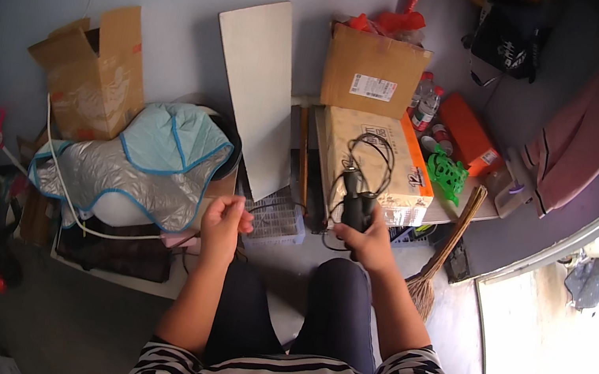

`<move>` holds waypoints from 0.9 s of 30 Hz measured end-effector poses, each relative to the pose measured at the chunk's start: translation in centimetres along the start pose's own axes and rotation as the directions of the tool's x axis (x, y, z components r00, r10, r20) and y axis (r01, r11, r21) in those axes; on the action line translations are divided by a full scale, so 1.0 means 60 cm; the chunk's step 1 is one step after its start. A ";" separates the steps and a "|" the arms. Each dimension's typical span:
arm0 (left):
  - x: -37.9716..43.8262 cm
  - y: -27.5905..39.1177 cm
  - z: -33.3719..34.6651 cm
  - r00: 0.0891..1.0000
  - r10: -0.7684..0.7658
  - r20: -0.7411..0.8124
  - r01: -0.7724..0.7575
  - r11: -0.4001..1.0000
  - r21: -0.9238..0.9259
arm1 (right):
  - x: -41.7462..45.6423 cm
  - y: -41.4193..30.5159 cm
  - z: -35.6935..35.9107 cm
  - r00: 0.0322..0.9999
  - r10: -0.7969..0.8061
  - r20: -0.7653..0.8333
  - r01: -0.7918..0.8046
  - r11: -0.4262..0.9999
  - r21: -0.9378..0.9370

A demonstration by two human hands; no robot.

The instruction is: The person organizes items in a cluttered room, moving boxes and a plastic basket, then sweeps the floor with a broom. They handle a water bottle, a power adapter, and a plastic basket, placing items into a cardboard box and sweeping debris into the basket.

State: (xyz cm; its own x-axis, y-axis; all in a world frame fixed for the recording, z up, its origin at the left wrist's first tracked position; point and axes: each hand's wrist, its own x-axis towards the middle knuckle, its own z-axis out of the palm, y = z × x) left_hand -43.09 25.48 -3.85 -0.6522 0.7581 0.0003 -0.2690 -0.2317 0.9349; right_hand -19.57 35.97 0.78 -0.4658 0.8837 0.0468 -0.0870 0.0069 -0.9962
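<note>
My right hand (371, 242) grips the black handles of a jump rope (357, 206), whose thin black cord loops up over a paper-covered carton with an orange edge (368, 169). My left hand (225, 215) is raised at the left, fingers curled and fingertips close together. A dark strand of cord (278, 205) runs near its fingertips; whether the fingers pinch it I cannot tell. Both hands are held above my knees, apart from each other.
A silver and blue quilted cover (155, 185) lies at the left below an open cardboard box (97, 73). A white board (261, 96) leans on the wall over a plastic basket (275, 222). At the right are a straw broom (443, 260), bottles (426, 107) and a green plastic item (447, 174).
</note>
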 end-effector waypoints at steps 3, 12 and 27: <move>-0.006 -0.020 0.012 0.984 -0.101 0.146 0.090 0.993 0.079 | 0.012 -0.005 -0.060 0.987 -0.030 -0.161 0.013 0.994 -0.108; -0.002 -0.128 0.020 0.936 -0.314 0.159 0.298 0.948 0.114 | 0.045 -0.042 -0.173 0.924 -0.127 -0.360 0.053 0.977 -0.208; -0.008 -0.233 -0.027 0.893 -0.451 -0.007 0.439 0.864 0.248 | 0.359 -0.010 -0.227 0.897 -0.360 0.257 0.214 -0.157 -0.964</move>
State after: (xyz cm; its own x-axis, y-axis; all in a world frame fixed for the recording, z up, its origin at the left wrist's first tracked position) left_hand -40.17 27.34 -17.52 -0.4661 0.7765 -0.4240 -0.3430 0.2832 0.8956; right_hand -17.53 61.39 1.40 -0.6129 0.6697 0.4194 0.7634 0.6389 0.0953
